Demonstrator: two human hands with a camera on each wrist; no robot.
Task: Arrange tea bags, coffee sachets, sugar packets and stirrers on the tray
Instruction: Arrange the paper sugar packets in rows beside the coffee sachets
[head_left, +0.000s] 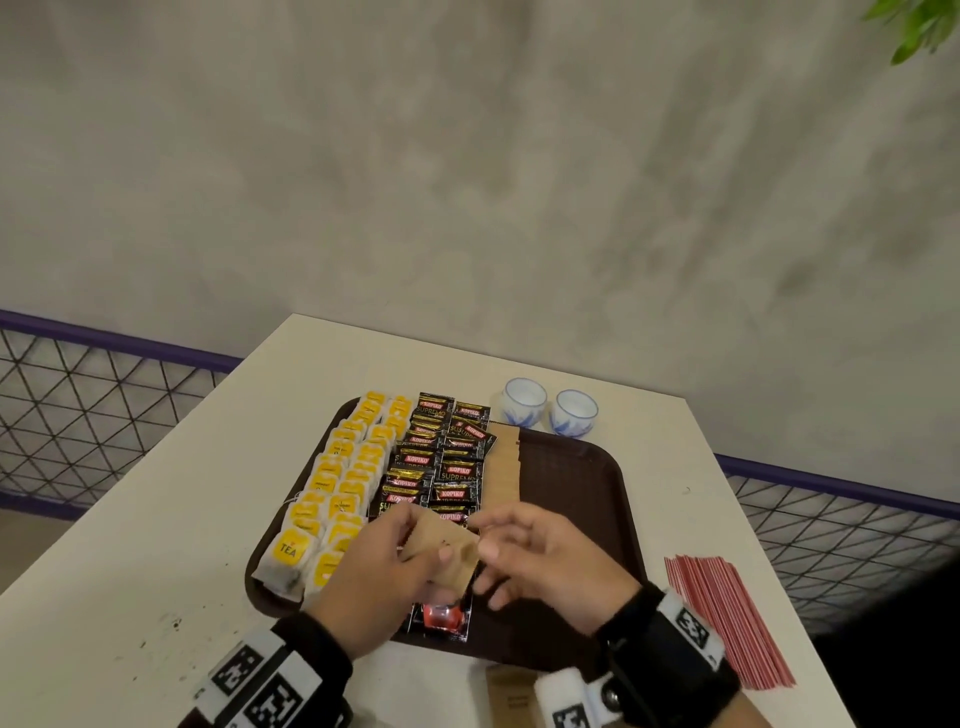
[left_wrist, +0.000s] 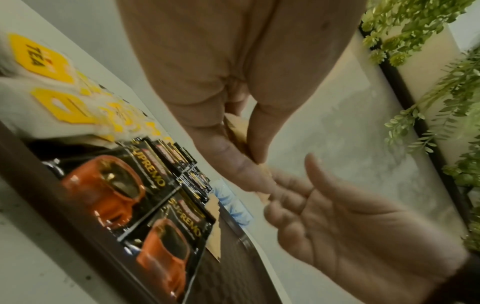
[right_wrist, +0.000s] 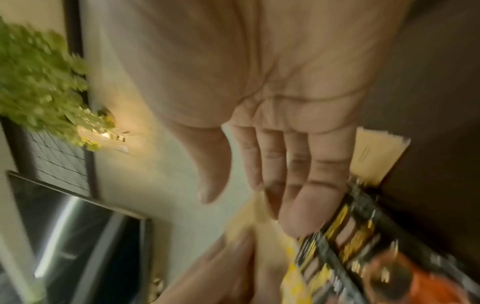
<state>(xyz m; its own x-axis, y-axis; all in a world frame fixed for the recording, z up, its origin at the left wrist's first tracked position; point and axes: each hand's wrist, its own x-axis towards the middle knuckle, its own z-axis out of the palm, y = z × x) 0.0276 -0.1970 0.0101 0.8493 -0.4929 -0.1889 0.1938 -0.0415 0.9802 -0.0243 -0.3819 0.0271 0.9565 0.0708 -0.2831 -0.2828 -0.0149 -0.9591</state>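
A brown tray (head_left: 571, 483) holds yellow tea bags (head_left: 337, 483) in two columns at its left. Black coffee sachets (head_left: 441, 457) fill the middle, and a column of brown sugar packets (head_left: 504, 467) lies to their right. My left hand (head_left: 379, 561) pinches a small stack of brown sugar packets (head_left: 441, 556) above the tray's near edge; the left wrist view shows the stack (left_wrist: 235, 131) between thumb and finger. My right hand (head_left: 535, 556) hovers beside the stack, fingers relaxed and holding nothing (right_wrist: 285, 164). Red stirrers (head_left: 727, 618) lie on the table, right of the tray.
Two small white-and-blue cups (head_left: 524, 405) (head_left: 574, 413) stand behind the tray. Another brown packet (head_left: 511, 696) lies on the white table (head_left: 156, 545) near my right wrist. The table's right edge runs just past the stirrers. A mesh fence with a purple rail (head_left: 104, 395) borders the table.
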